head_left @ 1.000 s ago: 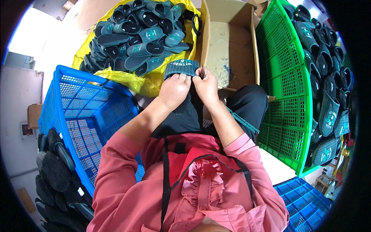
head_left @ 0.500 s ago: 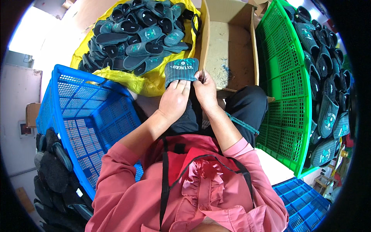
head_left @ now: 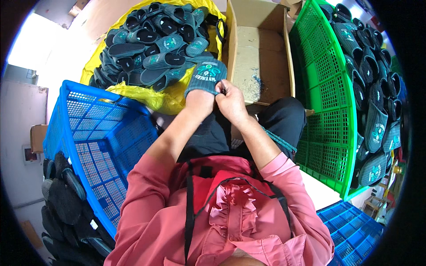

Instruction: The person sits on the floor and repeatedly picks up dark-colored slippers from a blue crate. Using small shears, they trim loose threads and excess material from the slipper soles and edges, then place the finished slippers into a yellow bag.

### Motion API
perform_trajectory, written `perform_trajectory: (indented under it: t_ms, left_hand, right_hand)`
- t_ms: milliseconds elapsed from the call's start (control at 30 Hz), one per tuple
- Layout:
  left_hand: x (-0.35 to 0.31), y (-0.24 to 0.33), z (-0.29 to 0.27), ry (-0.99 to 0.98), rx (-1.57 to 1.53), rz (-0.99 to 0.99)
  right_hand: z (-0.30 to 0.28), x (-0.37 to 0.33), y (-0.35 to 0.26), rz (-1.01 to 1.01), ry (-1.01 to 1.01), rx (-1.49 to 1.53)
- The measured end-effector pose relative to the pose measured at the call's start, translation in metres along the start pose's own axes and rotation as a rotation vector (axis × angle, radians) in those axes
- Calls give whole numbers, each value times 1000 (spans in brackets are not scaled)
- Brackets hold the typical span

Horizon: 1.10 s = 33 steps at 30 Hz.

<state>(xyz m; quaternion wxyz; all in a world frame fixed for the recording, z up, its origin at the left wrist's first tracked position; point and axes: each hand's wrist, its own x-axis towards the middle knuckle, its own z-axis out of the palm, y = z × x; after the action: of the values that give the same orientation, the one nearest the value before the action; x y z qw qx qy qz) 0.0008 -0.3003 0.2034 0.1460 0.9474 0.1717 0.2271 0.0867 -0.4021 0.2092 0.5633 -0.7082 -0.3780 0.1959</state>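
Note:
A dark grey-green ribbed slipper (head_left: 205, 75) with a bright green print on its upper is held out in front of me, toe pointing away. My left hand (head_left: 199, 103) reaches into its opening and holds it up; the fingers are hidden inside. My right hand (head_left: 231, 103) is closed in a pinch against the right edge of the slipper's opening. Something small and dark shows between those fingertips, too little to name. Behind the slipper, a heap of similar slippers (head_left: 166, 43) fills a yellow sack (head_left: 171, 103).
A blue crate (head_left: 95, 119) stands tilted at my left, with dark slippers (head_left: 64, 199) below it. Ahead is an open cardboard box (head_left: 246, 57) with bits of lint. On the right, a green crate (head_left: 326, 102) stands before more slippers (head_left: 375, 128). Another blue crate (head_left: 350, 228) lies lower right.
My left hand has slid deeper into the slipper, hiding its fingers. The slipper has turned more upright and shows more of its upper. My right hand has shifted slightly left along its edge.

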Motion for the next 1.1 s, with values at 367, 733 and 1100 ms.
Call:
perform_trajectory:
  t_ms: [367, 733, 1100]
  left_hand:
    - [0, -39, -7, -16, -27, 275]
    - [-32, 1, -22, -257, -936, -161]
    - [-47, 35, -24, -340, -1269, -281]
  right_hand:
    - [10, -53, -27, 37, -128, 723]
    - [-20, -43, -34, 139, 176, 844]
    - [-47, -32, -44, 525, 237, 901]
